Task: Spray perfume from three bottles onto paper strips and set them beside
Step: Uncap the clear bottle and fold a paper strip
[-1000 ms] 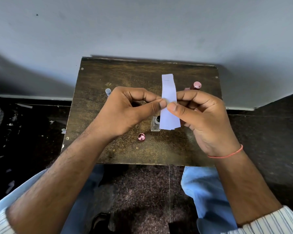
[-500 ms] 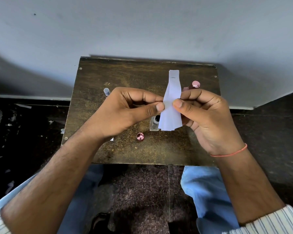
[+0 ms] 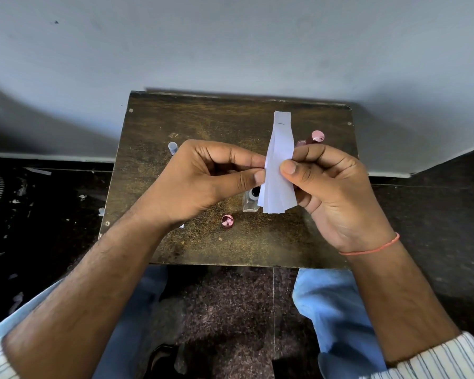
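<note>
Left hand (image 3: 203,181) and right hand (image 3: 331,187) pinch a fanned bundle of white paper strips (image 3: 278,170) above the table (image 3: 230,247) centre. A clear bottle (image 3: 250,199) stands beneath; a pink-capped bottle (image 3: 314,138) near the far right corner; a loose pink cap (image 3: 227,221) toward the near edge.

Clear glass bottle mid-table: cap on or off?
Off. The clear bottle shows a bare dark nozzle; a loose pink cap lies beside it on the table.

Three bottles (image 3: 250,199), one loose cap (image 3: 227,221), two hands (image 3: 203,181)
</note>
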Motion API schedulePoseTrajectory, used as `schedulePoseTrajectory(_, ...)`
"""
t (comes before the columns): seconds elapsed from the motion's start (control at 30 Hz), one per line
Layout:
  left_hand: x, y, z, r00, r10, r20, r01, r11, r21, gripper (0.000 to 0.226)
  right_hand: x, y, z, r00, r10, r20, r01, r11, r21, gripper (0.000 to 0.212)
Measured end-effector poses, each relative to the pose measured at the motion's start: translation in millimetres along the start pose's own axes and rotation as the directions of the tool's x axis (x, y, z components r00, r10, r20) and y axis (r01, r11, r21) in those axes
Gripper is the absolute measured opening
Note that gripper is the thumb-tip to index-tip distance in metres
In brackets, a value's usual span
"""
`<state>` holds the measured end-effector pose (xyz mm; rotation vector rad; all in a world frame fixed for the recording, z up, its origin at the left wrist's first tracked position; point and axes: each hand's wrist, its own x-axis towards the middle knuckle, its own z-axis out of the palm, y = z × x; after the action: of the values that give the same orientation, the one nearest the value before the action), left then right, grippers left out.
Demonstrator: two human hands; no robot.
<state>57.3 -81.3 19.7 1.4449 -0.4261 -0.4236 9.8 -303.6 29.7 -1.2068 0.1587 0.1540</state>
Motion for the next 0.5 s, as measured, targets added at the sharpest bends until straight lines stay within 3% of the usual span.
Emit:
schedulePoseTrajectory(0.3, -2.8, 3.9, -0.7, 0.997, -0.072, 0.007, 0.071, 0.992, 0.108, 0.024, -1.1, 3.3, 4.7, 0.998, -0.07, -0.004, 0.069, 0.992, -0.103, 0.022)
schedulePoseTrajectory(0.5, -1.7, 2.9, -0.8, 1.0, -0.016, 0.007, 0.015, 0.992, 0.125, 0.02, -1.3, 2.4, 8.1, 0.992, -0.124, 0.01, 0.124, 0.983, -0.136, 0.026)
